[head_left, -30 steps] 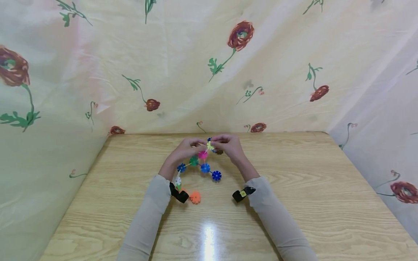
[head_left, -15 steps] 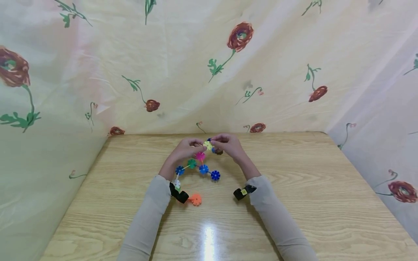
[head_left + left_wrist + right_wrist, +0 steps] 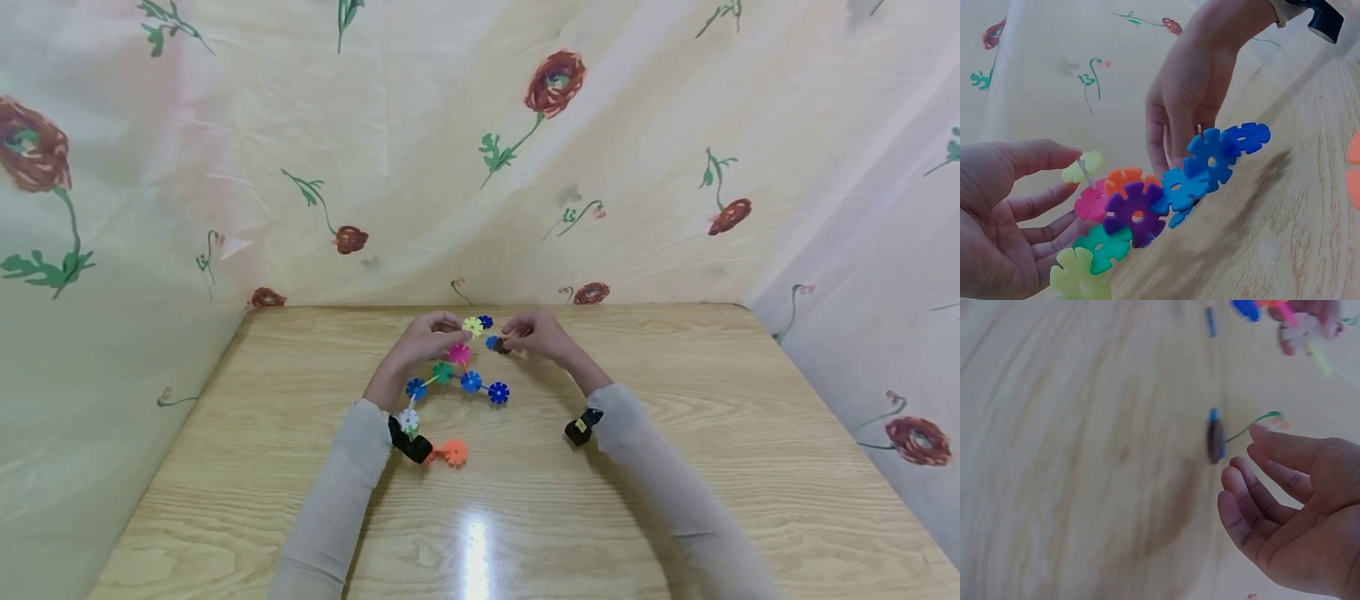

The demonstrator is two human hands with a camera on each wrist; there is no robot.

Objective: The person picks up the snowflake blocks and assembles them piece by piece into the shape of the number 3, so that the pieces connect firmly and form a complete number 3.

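Observation:
My left hand (image 3: pixel 427 342) pinches a chain of joined notched plastic flower discs at its pale yellow disc (image 3: pixel 472 327). From there hang a pink disc (image 3: pixel 460 353), a green disc (image 3: pixel 443 372) and several blue ones, with a white disc (image 3: pixel 408 419) near the left wrist. In the left wrist view a purple disc (image 3: pixel 1137 215) also shows in the chain. My right hand (image 3: pixel 543 337) is beside a brown disc (image 3: pixel 1215 441) that overlaps a blue one on the table. In the right wrist view its fingers are loosely bent with nothing between them.
A dark blue disc (image 3: pixel 485 322) lies at the back, beyond the yellow one. Orange discs (image 3: pixel 455 452) sit nearer the front, partly behind the left wrist camera (image 3: pixel 410 442). Flower-printed cloth (image 3: pixel 420 167) rises behind the wooden table (image 3: pixel 675 467) and at both sides.
My right hand has come away from the yellow disc and shifted right, to beside the brown disc. My left hand keeps its hold, and the chain has shifted slightly.

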